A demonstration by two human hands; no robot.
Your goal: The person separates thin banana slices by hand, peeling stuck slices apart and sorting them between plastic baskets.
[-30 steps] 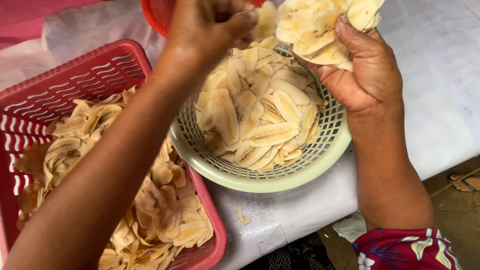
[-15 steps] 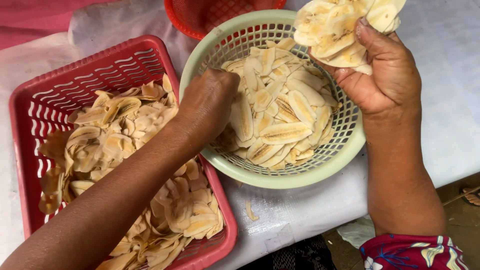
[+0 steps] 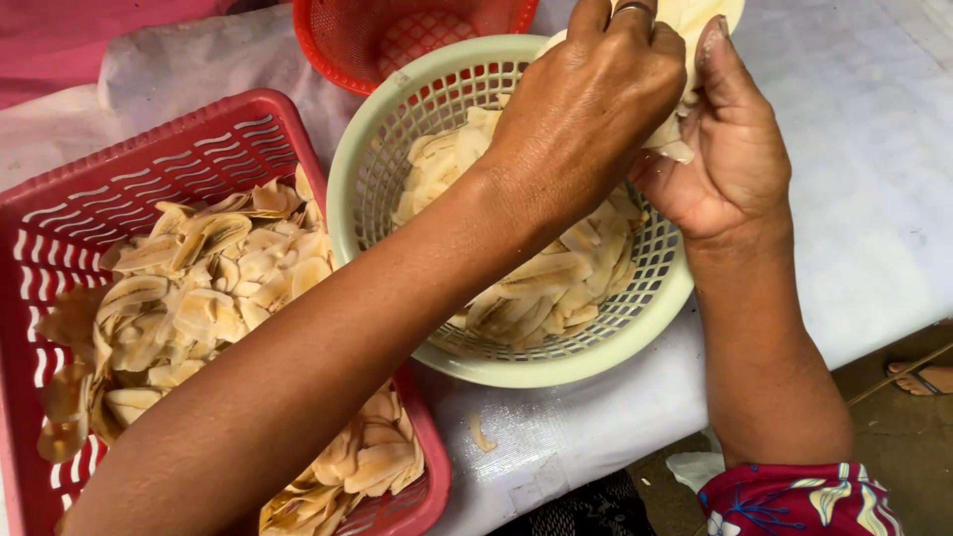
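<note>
White cloth covers the surface (image 3: pixel 874 149). Right hand (image 3: pixel 730 149) clenches a stack of pale banana slices (image 3: pixel 685 25) above the round green plastic basket (image 3: pixel 367 149) — left hand (image 3: pixel 586 109) pinches them; loosened slices could spill.

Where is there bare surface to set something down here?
Free: the white table cover right of the green round basket, and a strip in front of it. Crowded: the red rectangular basket and a red round basket crowd its left and far sides.

Pale thin banana slices (image 3: pixel 685 30) stacked upright above the green basket; more slices (image 3: pixel 556 283) piled inside it
</note>
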